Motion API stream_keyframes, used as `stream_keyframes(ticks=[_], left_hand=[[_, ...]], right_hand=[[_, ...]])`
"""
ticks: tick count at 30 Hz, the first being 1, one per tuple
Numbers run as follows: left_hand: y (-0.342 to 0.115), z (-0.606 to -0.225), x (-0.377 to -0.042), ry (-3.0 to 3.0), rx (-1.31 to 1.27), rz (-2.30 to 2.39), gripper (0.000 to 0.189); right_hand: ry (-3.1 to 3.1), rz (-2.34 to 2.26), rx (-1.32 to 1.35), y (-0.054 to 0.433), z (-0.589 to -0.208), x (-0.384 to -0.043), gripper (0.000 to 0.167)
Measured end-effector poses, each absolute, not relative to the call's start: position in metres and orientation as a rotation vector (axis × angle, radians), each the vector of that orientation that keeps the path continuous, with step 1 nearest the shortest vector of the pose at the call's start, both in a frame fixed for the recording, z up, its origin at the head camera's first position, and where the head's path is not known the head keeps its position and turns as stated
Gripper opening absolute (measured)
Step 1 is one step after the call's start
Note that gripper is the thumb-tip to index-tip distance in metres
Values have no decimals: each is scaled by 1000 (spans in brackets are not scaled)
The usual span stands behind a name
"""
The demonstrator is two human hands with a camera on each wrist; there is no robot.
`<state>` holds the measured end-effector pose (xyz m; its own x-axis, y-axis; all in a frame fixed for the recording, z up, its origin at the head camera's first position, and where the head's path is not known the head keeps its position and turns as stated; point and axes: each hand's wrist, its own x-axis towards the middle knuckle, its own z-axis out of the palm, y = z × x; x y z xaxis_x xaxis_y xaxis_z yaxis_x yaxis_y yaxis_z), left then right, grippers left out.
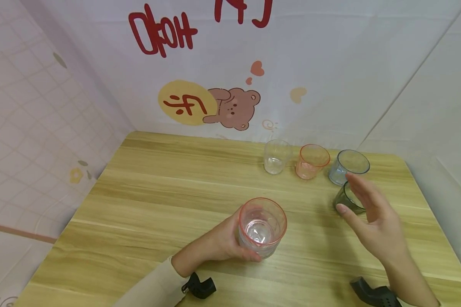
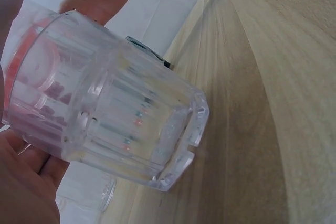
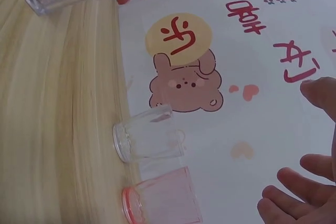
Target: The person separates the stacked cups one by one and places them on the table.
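Note:
My left hand point(image 1: 230, 238) grips a stack of clear plastic cups point(image 1: 262, 251), its fingers wrapped round the side. A reddish rim point(image 1: 263, 199) tops the stack. In the left wrist view, the faceted clear base point(image 2: 181, 145) appears close over the wood, and a pink-tinted part point(image 2: 39, 69) shows nearer the hand. My right hand point(image 1: 380, 226) holds nothing; thumb and fingers are spread apart. It overlaps a dark grey-green cup point(image 1: 343, 199) in the head view. The right wrist view shows those fingers point(image 3: 294, 190) extended, with a gap from the thumb.
Along the back of the wooden table point(image 1: 157, 179) stand a clear cup point(image 1: 274, 164), a red-rimmed pink cup point(image 1: 307, 168) and a blue cup point(image 1: 338, 172). Behind them hangs a white printed cloth point(image 1: 322, 64) with a bear. A similar cloth point(image 1: 42, 128) borders the left.

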<state>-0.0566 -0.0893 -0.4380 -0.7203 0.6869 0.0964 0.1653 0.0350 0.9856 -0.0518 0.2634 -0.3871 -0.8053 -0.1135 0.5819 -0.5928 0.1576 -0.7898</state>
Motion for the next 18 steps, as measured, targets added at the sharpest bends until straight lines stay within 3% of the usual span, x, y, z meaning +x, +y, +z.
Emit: stream_keyframes(ticks=[18], left_hand=[[-91, -443, -57, 1932, 860, 1700, 104]], right_hand=[[-2099, 1713, 981, 238, -392, -55, 63]])
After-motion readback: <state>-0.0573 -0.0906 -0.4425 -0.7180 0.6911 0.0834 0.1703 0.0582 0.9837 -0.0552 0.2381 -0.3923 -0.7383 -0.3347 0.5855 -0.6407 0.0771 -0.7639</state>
